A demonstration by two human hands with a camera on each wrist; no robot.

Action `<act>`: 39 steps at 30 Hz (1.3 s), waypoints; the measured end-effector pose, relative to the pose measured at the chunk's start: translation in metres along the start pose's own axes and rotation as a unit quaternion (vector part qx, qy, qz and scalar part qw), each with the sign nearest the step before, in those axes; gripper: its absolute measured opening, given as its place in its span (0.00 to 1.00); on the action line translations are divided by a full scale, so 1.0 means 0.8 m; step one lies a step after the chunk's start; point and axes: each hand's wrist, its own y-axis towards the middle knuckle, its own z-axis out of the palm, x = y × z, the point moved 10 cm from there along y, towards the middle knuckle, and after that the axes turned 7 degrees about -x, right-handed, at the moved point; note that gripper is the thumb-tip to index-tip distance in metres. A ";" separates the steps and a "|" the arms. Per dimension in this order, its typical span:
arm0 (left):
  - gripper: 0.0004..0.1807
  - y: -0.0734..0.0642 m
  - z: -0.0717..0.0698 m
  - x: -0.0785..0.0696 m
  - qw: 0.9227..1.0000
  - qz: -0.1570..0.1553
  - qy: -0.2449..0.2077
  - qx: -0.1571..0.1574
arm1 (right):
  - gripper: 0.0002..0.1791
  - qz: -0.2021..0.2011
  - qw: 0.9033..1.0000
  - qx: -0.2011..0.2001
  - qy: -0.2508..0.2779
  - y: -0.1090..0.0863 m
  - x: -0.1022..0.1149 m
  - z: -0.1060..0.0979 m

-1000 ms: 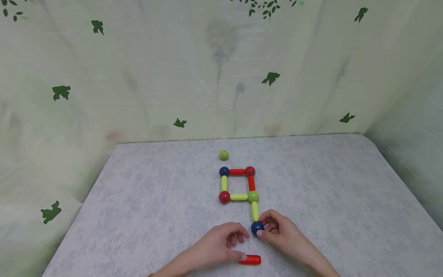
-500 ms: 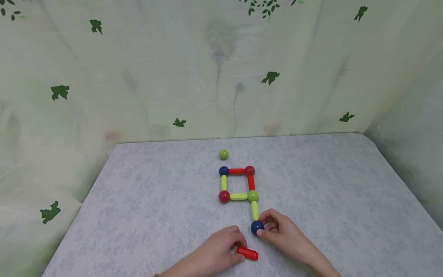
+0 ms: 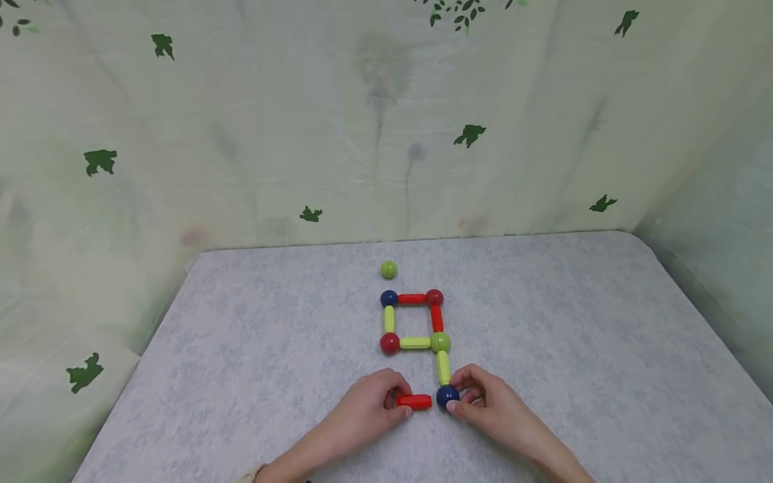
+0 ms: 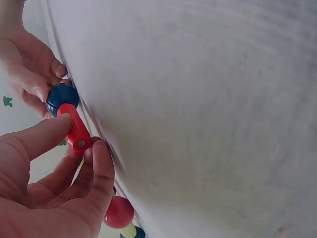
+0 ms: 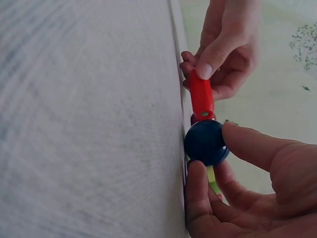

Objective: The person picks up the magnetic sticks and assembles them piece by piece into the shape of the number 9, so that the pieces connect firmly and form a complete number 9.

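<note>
My left hand (image 3: 371,406) pinches a red magnetic rod (image 3: 415,402) between thumb and fingers. The rod's free end points right, a short gap from a dark blue ball (image 3: 445,396). My right hand (image 3: 489,402) holds that ball from its right side with thumb and fingertips. A yellow-green rod (image 3: 443,367) runs from the blue ball up to a green ball (image 3: 440,342), the lower right corner of a square of rods and balls. In the right wrist view the red rod (image 5: 201,96) lines up with the blue ball (image 5: 205,143).
The square's other corners are a red ball (image 3: 390,343), a blue ball (image 3: 389,298) and a red ball (image 3: 434,297), joined by red and yellow-green rods. A loose green ball (image 3: 389,270) lies behind it on the grey table (image 3: 272,322). A patterned cloth (image 3: 272,134) hangs behind.
My left hand has picked up the red rod from the near part of the table and brought it up and left, beside the blue ball. My right hand has stayed on the ball.
</note>
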 end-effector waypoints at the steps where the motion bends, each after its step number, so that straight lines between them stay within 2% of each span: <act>1: 0.07 0.001 0.000 0.000 1.000 0.000 -0.001 0.000 | 0.18 -0.001 1.000 0.001 0.001 0.000 0.000 0.000; 11: 0.07 0.006 0.007 0.000 1.000 -0.018 -0.015 0.014 | 0.18 -0.012 1.000 -0.002 0.006 -0.001 0.004 -0.002; 17: 0.10 0.010 -0.005 -0.007 1.000 -0.005 -0.009 0.007 | 0.18 -0.008 1.000 -0.004 0.003 -0.001 0.003 -0.003; 22: 0.12 0.024 -0.038 -0.019 0.999 0.029 0.002 -0.019 | 0.18 -0.001 1.000 -0.006 -0.001 -0.002 0.002 -0.002; 27: 0.11 0.050 -0.090 -0.019 0.995 0.053 0.007 -0.084 | 0.18 0.004 1.000 -0.003 -0.005 -0.002 0.001 -0.001; 32: 0.11 0.091 -0.134 0.003 0.987 0.062 0.016 -0.148 | 0.18 0.010 1.000 -0.006 -0.008 -0.002 0.001 -0.001; 36: 0.15 0.126 -0.149 0.029 0.984 0.063 0.019 -0.165 | 0.17 0.003 1.000 -0.008 -0.004 -0.003 0.003 -0.001; 39: 0.19 0.147 -0.157 0.043 0.982 0.063 0.004 -0.176 | 0.17 -0.008 1.000 -0.005 0.003 -0.004 0.005 -0.001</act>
